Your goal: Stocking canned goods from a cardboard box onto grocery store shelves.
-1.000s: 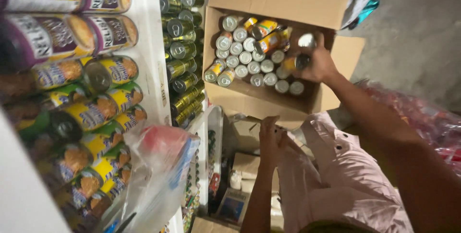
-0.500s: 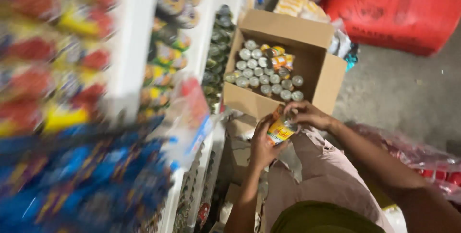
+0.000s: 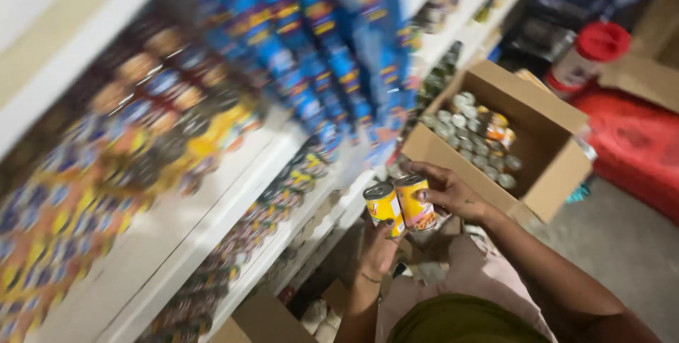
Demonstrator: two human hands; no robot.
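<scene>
Cans are in both hands, held side by side in front of the shelves: the left hand (image 3: 378,247) is wrapped from below around a yellow can (image 3: 384,208), and the right hand (image 3: 447,191) is curled over the top and side of an orange-labelled can (image 3: 415,203), the two tins touching at about the same height. Both are upright with their lids showing, close to the edge of the white shelf (image 3: 212,216). To handle them well, the grip should stay low and firm on each body, with the labels facing out and the tins kept level so neither slips against the other. The nearest row of cans on the shelf (image 3: 283,194) is already packed tight, so little room shows there, and much of the stock above is blurred. An open cardboard box (image 3: 544,166) sits just behind the right hand, with more cans (image 3: 470,134) standing in it along its far side. Blue packets (image 3: 332,53) hang or stand on the upper shelf, overhanging the space above the hands. A red sack (image 3: 636,145) lies on the floor past the box, and a white jar with a red lid (image 3: 590,49) stands behind it.
</scene>
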